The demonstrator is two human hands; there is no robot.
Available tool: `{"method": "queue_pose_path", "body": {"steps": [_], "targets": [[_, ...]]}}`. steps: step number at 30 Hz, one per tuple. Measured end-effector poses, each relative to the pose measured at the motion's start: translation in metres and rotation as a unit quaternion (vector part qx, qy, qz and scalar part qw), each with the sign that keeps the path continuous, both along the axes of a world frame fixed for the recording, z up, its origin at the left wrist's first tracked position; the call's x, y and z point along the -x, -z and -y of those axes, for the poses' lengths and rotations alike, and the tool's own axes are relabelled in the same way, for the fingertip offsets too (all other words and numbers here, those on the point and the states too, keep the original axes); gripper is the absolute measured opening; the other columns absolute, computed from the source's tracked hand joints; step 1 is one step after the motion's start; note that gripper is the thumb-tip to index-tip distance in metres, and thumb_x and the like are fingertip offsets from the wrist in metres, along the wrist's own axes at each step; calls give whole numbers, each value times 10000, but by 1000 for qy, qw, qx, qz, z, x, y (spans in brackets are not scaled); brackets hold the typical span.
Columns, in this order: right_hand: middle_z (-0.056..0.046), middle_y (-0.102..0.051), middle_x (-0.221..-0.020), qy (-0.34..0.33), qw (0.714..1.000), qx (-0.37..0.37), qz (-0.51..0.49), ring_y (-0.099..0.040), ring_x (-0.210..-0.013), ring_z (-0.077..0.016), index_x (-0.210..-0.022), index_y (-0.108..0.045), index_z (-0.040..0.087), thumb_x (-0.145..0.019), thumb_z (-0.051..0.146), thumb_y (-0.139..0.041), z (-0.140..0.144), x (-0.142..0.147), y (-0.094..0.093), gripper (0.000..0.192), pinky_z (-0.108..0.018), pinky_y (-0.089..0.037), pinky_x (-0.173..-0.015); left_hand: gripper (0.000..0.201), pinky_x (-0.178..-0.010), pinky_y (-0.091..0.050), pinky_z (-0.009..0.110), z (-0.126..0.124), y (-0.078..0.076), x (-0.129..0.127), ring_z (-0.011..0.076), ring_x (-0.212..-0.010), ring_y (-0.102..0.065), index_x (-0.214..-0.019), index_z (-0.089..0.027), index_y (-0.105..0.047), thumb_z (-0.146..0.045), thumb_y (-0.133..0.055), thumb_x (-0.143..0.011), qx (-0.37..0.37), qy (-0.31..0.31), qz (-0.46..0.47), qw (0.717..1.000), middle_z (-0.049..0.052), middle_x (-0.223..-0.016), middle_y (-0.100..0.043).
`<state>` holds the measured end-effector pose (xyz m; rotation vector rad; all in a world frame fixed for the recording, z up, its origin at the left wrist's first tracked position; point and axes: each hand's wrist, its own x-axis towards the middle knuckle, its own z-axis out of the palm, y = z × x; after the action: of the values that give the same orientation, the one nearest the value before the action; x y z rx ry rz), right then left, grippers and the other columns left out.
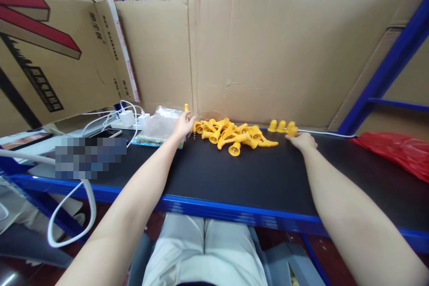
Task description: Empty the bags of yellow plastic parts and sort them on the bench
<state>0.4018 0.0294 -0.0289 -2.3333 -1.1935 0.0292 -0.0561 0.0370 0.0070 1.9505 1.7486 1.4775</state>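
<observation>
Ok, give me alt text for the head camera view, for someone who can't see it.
Two bare arms reach across a black shelf toward a pile of yellow plastic parts: the left hand holds one at the pile's left edge, the right hand touches a small yellow cap. Cardboard walls the back.

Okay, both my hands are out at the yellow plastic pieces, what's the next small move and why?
Probably close the right hand on the yellow cap at its fingertips and lift it. That cap touches your fingers at the end of the row of caps, while the left hand already rests at the pile of yellow pieces, seemingly on one piece.
</observation>
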Motion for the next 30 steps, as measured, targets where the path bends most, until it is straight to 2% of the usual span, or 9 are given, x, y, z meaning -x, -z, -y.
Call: {"method": "queue_pose_path", "body": {"steps": [3, 7, 12, 15, 20, 25, 30], "targets": [[-99, -668, -1098, -10, 1000, 0, 8, -591, -1069, -319, -1008, -699, 229, -739, 460, -630, -1, 1, 0, 361, -462, -454, -878, 455, -995, -393, 376, -1, 0, -1, 252, -1135, -543, -1235, -106, -523, -326, -509, -837, 22, 18, 19, 999, 154, -1230, -582], [-92, -668, -1102, -73, 997, 23, 32, -606, -1040, -298, -1019, -695, 218, -777, 504, -576, -1, 5, 0, 393, -403, -476, -817, 450, -1052, -336, 381, -3, 2, -1, 252, -1232, -473, -1266, -94, -484, -309, -444, -873, 34, 40, 26, 998, 171, -1333, -505], [-108, -679, -1065, -117, 990, 32, 69, -624, -989, -284, -1039, -698, 203, -795, 526, -552, -4, 6, 1, 431, -350, -479, -757, 382, -1026, -370, 384, -7, 6, 0, 226, -1163, -523, -1223, -125, -500, -285, -406, -888, 20, 65, 14, 998, 145, -1294, -535], [-104, -675, -1078, -130, 988, 36, 80, -621, -994, -274, -1066, -695, 213, -807, 491, -550, -5, 10, 0, 407, -333, -474, -755, 351, -995, -402, 395, -9, 9, 0, 218, -1115, -546, -1198, -149, -508, -271, -393, -890, 18, 80, -22, 996, 126, -1237, -568], [-152, -646, -1097, -138, 982, 68, 110, -603, -1030, -284, -1093, -677, 191, -865, 455, -473, 0, 29, -6, 404, -361, -466, -792, 379, -1022, -384, 409, -11, 17, 4, 231, -1177, -512, -1248, -188, -484, -259, -386, -889, 7, 105, -130, 986, 112, -1270, -549], [-213, -612, -1091, -127, 978, 90, 138, -596, -1043, -309, -1072, -651, 114, -885, 416, -439, 4, 46, -11, 414, -393, -457, -829, 445, -1040, -365, 456, -9, 22, 9, 258, -1201, -500, -1315, -236, -439, -264, -427, -871, 45, 102, -183, 977, 102, -1323, -514], [-241, -591, -1114, -124, 976, 98, 148, -579, -1079, -321, -1096, -625, 80, -904, 370, -402, 4, 51, -13, 413, -406, -451, -856, 513, -1029, -361, 505, -6, 22, 8, 300, -1206, -491, -1366, -217, -388, -292, -445, -862, 79, 95, -216, 969, 134, -1328, -503]]}}
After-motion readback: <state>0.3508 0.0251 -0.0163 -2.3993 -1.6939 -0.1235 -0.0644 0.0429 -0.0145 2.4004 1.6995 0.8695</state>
